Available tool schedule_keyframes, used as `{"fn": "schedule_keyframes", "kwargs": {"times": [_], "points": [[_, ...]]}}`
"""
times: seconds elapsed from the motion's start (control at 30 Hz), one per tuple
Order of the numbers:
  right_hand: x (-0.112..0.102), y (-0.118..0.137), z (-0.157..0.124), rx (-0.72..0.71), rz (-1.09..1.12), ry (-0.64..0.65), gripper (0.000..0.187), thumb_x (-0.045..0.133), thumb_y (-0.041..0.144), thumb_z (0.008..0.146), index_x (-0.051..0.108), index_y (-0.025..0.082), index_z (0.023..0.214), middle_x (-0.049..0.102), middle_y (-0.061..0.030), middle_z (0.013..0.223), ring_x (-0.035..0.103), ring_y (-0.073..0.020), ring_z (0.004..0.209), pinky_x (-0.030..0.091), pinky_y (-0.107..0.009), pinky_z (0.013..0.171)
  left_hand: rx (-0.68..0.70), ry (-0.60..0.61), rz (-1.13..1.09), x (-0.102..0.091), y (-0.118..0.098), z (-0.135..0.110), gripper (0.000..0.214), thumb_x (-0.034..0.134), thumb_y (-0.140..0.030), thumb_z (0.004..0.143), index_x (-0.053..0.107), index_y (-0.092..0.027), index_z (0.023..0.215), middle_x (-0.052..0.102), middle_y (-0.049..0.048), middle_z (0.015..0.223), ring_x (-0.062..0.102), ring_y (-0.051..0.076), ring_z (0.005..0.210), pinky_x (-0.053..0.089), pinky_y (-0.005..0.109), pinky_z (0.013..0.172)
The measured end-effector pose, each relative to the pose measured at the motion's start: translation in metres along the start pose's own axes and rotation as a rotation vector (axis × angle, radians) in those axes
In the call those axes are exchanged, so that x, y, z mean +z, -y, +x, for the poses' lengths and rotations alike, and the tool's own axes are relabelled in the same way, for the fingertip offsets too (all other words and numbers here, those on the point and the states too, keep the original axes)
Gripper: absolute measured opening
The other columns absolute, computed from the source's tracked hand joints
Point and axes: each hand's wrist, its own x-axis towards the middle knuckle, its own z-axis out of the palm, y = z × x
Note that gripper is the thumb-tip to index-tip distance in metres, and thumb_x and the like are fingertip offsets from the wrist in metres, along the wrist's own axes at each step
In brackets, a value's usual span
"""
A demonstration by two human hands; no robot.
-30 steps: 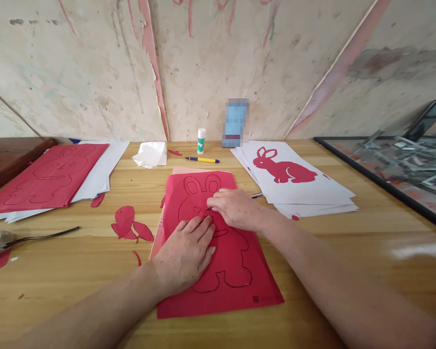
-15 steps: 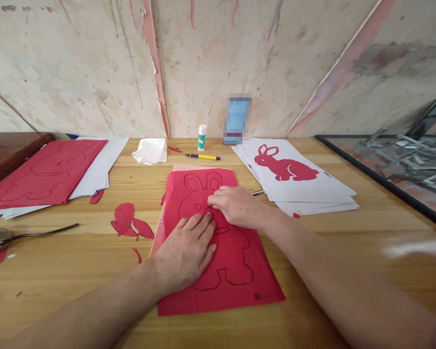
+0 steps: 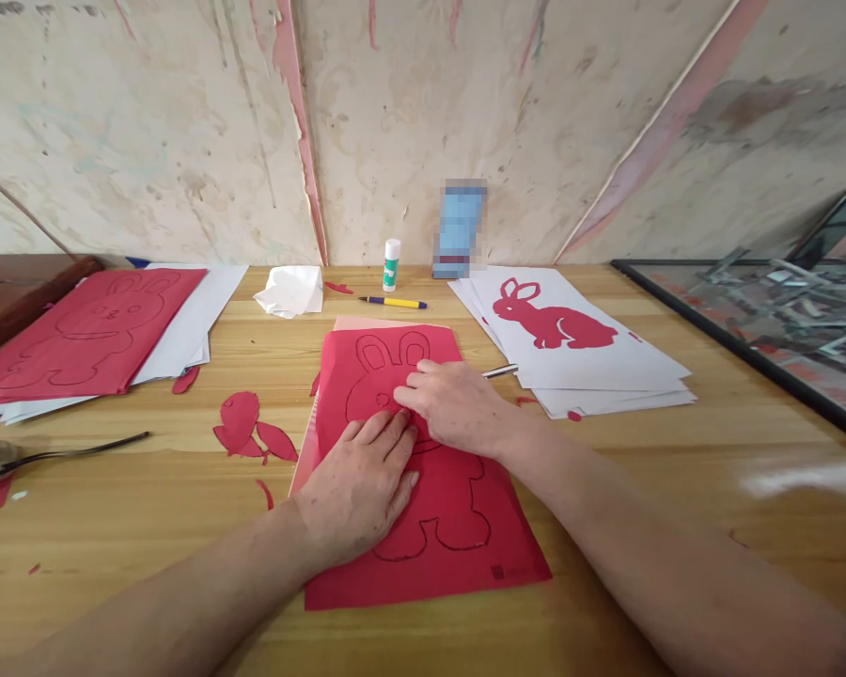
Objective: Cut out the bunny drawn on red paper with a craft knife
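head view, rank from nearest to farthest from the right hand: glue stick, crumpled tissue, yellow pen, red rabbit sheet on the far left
Starting from the right hand:
1. yellow pen, lying just beyond the hand, slightly to its left.
2. glue stick, standing right behind the pen.
3. crumpled tissue, further left at the back.
4. red rabbit sheet, on the far left.

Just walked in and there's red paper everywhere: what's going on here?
A person is working on a red sheet with a drawn rabbit outline on the wooden table. The left hand presses flat on it; the right hand rests fingertips at the rabbit's face. To the left lie red scraps, to the right a cut-out red rabbit on white paper.
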Motion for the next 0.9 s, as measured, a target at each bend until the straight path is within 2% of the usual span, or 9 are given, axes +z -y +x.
{"fn": "schedule_keyframes", "kwargs": {"times": [0.9], "points": [[-0.0086, -0.0008, -0.0008, 0.055, 0.009, 0.065, 0.019, 0.048, 0.008, 0.077, 0.062, 0.019, 0.084, 0.063, -0.0042, 0.075, 0.049, -0.0173, 0.077, 0.015, -0.030, 0.051, 0.002, -0.005, 0.021, 0.0005, 0.0009, -0.0004, 0.042, 0.036, -0.030, 0.096, 0.047, -0.008, 0.130, 0.054, 0.0130, 0.129, 0.044, 0.030, 0.122, 0.042, 0.047, 0.096]]}}
